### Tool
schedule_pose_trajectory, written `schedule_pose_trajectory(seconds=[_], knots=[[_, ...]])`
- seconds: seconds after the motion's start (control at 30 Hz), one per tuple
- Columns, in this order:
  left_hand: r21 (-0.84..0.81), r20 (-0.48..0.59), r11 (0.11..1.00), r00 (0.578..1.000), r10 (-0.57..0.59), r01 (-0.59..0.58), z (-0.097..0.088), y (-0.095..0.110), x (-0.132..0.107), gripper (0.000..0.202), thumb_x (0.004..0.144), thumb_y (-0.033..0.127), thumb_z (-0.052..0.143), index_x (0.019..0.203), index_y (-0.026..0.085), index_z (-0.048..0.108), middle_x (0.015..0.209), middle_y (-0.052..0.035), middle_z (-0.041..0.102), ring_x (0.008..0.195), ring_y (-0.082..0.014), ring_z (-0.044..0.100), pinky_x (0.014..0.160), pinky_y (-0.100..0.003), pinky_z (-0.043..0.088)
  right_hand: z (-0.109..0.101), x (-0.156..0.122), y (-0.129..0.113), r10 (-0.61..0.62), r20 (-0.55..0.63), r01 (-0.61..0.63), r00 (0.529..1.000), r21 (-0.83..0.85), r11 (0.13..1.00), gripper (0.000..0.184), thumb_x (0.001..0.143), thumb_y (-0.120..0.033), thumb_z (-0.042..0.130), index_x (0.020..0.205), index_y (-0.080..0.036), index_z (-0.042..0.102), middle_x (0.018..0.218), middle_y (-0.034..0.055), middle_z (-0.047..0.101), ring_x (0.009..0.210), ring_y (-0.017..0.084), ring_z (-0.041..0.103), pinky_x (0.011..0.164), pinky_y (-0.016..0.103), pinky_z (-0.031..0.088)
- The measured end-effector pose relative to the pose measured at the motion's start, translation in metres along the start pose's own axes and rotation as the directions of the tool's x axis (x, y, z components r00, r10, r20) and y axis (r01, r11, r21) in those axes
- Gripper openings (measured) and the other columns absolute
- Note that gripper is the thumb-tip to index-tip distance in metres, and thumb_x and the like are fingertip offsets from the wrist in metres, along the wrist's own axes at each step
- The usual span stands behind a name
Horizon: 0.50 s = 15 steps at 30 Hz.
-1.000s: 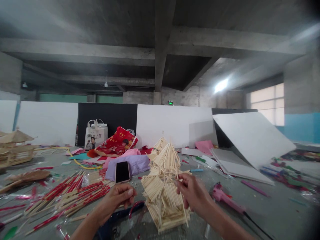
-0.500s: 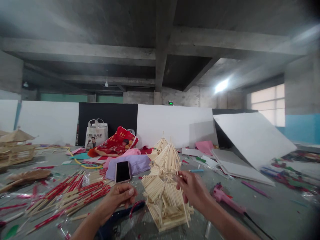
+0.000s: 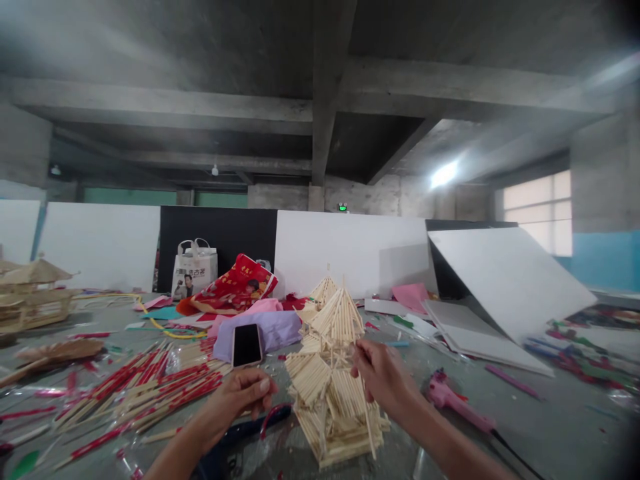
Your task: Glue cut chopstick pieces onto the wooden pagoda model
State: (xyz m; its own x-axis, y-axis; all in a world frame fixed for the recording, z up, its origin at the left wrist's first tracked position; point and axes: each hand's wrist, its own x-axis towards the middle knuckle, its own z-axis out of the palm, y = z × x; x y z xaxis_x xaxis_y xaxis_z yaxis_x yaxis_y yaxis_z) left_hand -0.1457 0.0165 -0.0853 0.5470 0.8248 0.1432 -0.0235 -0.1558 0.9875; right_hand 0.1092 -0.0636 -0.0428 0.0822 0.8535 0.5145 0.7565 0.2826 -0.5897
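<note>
A model pavilion (image 3: 333,387) made of pale wooden sticks stands in front of me, with tiered pointed roofs and a square base. My right hand (image 3: 383,377) is at its right side, fingers closed on a thin wooden stick (image 3: 371,430). That stick slants down past the lower roof to the base's right edge; I cannot tell whether it touches the model. On the left, apart from the model, my left hand (image 3: 247,393) is curled, thumb pressed to the index finger. Whether anything small is in that pinch is hidden.
A pink glue gun (image 3: 460,403) with a black cord lies right. Red-wrapped stick bundles (image 3: 145,390) spread left, near a phone (image 3: 247,345) on purple cloth (image 3: 280,330). Another wooden model (image 3: 37,290) stands far left. White boards (image 3: 510,273) lean behind.
The view has shifted very slightly. My right hand and the lower end of its stick have moved a little to the left against the model. My left hand stays almost the same.
</note>
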Motion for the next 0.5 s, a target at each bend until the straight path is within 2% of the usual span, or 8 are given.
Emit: schedule_pose_trajectory(seconds=[0.5], knots=[[-0.009, 0.019, 1.000, 1.000, 0.023, -0.023, -0.0040, -0.0087, 0.0033, 0.041, 0.066, 0.052, 0.060, 0.071, 0.011, 0.061, 0.058, -0.0016, 0.060, 0.046, -0.0065, 0.044, 0.046, -0.018, 0.031, 0.0056, 0.0069, 0.0020, 0.027, -0.027, -0.028, 0.999, -0.051, 0.998, 0.032, 0.085, -0.031, 0.030, 0.063, -0.018, 0.050, 0.059, -0.0006, 0.061, 0.036, 0.006, 0.048, 0.040, 0.018, 0.029]])
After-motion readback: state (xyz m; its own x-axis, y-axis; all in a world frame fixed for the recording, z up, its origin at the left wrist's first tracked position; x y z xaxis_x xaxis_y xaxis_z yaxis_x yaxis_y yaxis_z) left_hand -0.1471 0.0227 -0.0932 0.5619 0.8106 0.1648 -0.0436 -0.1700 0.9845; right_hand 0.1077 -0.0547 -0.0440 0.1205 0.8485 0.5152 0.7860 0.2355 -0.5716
